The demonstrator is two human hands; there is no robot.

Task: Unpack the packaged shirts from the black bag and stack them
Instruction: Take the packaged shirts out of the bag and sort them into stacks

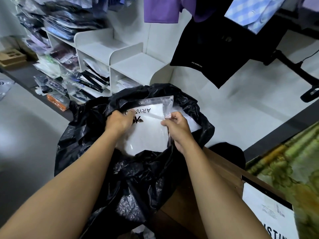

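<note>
At frame centre, the left hand (119, 120) is gripping the left edge of a white packaged shirt (146, 137), its fingers (128, 112) curling round it. The right hand (179, 128) is pinching the clear wrapper's right edge. The package is lying in the open mouth of the black bag (82, 128). Stocked white shelves (107, 47) are standing upper left.

Black bag (131, 169); white packaged shirt (146, 135), black lettering; purple shirt (161, 9); white shelves (110, 49).

1 bag (89, 135), 2 grips (119, 120) (178, 129) — 1 held shirt (148, 135)
</note>
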